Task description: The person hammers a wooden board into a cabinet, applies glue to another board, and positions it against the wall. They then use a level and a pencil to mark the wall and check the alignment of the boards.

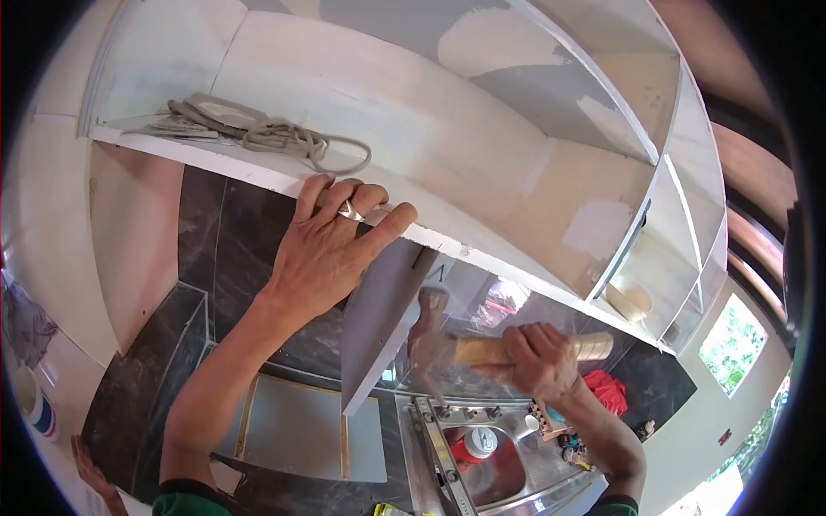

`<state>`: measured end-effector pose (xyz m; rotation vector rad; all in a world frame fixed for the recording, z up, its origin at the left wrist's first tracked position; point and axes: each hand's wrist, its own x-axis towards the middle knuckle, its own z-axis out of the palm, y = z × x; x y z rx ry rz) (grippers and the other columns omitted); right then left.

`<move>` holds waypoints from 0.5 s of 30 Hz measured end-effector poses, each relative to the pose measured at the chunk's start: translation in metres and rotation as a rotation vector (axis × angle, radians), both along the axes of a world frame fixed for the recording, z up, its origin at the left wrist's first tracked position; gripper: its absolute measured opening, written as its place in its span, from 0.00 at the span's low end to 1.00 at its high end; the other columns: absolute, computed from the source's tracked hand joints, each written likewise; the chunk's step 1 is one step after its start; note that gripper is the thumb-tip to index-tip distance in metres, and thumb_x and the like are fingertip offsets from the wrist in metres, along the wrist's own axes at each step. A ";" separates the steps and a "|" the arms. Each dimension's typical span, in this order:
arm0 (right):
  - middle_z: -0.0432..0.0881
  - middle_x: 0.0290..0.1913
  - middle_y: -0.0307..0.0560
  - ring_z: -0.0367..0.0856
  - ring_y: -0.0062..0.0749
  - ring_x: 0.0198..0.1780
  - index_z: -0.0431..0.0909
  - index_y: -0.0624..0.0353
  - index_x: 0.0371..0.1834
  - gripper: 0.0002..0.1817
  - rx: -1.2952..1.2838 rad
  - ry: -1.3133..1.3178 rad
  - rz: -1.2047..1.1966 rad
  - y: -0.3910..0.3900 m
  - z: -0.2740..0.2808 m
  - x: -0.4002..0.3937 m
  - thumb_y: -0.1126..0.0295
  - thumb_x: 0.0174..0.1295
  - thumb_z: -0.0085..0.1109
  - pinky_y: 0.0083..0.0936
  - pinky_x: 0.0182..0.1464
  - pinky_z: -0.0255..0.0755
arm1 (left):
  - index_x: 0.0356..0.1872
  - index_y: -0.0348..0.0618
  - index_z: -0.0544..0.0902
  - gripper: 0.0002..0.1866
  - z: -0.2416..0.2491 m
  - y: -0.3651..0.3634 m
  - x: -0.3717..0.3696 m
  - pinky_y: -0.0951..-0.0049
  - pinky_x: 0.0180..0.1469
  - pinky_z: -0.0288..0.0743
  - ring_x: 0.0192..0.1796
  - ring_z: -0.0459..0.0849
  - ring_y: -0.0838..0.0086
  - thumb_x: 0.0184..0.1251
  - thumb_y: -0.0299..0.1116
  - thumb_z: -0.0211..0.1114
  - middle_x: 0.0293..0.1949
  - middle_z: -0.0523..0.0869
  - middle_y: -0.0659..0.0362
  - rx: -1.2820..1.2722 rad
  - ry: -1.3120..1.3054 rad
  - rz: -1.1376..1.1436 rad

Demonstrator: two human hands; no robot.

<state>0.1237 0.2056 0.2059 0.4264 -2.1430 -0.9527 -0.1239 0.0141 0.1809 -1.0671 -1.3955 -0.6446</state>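
My left hand [331, 232] has its fingers curled over the front edge of the white shelf [469, 251], a ring on one finger. In my right hand [544, 359] is the wooden handle of a hammer [482, 351], gripped in a closed fist. The hammer's head, smeared by motion, is close to the right of a grey upright panel [387, 318]. That panel stands below the shelf, just under my left hand. A coiled grey cord [280, 138] lies on the shelf above my fingers.
Below is a steel sink [508, 473] with a red and white container [479, 445] and a spirit level [443, 464] across its left side. A red cloth [605, 393] lies right of it. Grey boards [297, 426] rest at lower left. Another person's hand [89, 464] shows at far left.
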 end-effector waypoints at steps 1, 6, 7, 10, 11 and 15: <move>0.68 0.19 0.36 0.72 0.24 0.19 0.76 0.58 0.27 0.16 -0.030 -0.066 -0.016 -0.004 -0.005 0.005 0.58 0.45 0.69 0.23 0.19 0.63 | 0.58 0.59 0.72 0.29 0.000 0.001 -0.001 0.56 0.66 0.56 0.56 0.70 0.67 0.52 0.23 0.62 0.47 0.72 0.63 -0.002 0.000 -0.004; 0.70 0.21 0.36 0.72 0.23 0.21 0.77 0.57 0.28 0.15 0.224 -0.296 0.044 0.000 -0.010 0.013 0.62 0.39 0.67 0.22 0.20 0.63 | 0.56 0.59 0.76 0.32 0.000 0.007 -0.002 0.57 0.65 0.53 0.53 0.69 0.65 0.46 0.19 0.63 0.47 0.73 0.64 0.039 -0.003 -0.040; 0.69 0.21 0.36 0.71 0.23 0.20 0.77 0.57 0.28 0.15 0.226 -0.296 0.042 0.003 -0.003 0.011 0.62 0.38 0.66 0.22 0.20 0.62 | 0.56 0.59 0.76 0.32 -0.001 0.006 -0.001 0.57 0.65 0.53 0.53 0.69 0.65 0.46 0.19 0.63 0.47 0.73 0.64 0.037 -0.003 -0.036; 0.69 0.21 0.37 0.72 0.23 0.21 0.76 0.56 0.27 0.13 0.249 -0.137 -0.056 0.008 0.007 0.007 0.61 0.42 0.65 0.23 0.19 0.63 | 0.56 0.58 0.73 0.27 -0.001 0.004 0.001 0.56 0.65 0.54 0.55 0.70 0.67 0.52 0.22 0.63 0.46 0.72 0.63 0.031 -0.019 -0.036; 0.69 0.21 0.38 0.72 0.23 0.21 0.76 0.55 0.26 0.13 0.057 -0.125 -0.074 0.002 0.001 0.007 0.60 0.44 0.65 0.24 0.19 0.63 | 0.55 0.58 0.74 0.27 -0.002 0.004 0.002 0.56 0.65 0.54 0.55 0.70 0.67 0.52 0.22 0.63 0.46 0.72 0.63 0.029 -0.018 -0.025; 0.70 0.21 0.36 0.73 0.24 0.21 0.76 0.57 0.26 0.14 0.068 -0.265 0.024 -0.005 -0.016 0.012 0.61 0.42 0.67 0.23 0.20 0.64 | 0.55 0.58 0.74 0.27 -0.001 0.006 0.000 0.57 0.64 0.54 0.54 0.70 0.67 0.51 0.22 0.64 0.46 0.71 0.62 0.048 -0.005 -0.021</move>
